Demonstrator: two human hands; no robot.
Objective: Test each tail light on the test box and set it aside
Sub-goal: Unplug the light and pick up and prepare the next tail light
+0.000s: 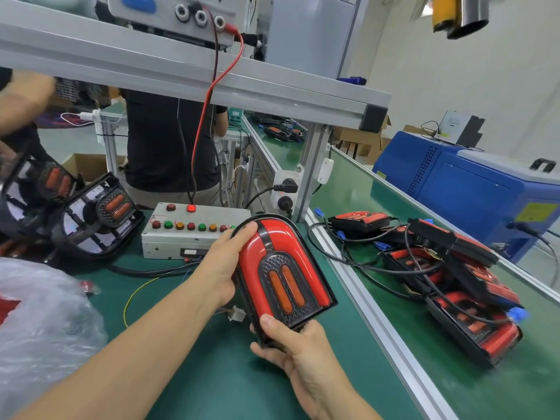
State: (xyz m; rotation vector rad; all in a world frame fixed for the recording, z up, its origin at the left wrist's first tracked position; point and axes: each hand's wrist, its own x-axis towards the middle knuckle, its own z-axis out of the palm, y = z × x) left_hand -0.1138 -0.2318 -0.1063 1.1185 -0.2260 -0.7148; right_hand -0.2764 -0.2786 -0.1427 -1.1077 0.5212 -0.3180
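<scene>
A red arch-shaped tail light (281,274) with two orange oval lenses is held above the green bench, face up. My left hand (222,265) grips its left edge and top corner. My right hand (291,344) holds its bottom edge, thumb on the black rim. Just behind it sits the grey test box (169,237) with a row of red, green and orange buttons and one lit red lamp. A white connector (237,314) with thin wires hangs below the light.
Several red tail lights with black cables and blue plugs (454,283) are piled on the conveyor to the right. Unlensed light housings (100,216) lie at the left, beside a plastic bag (39,322). Another person (169,147) stands behind the bench. A blue machine (472,189) sits far right.
</scene>
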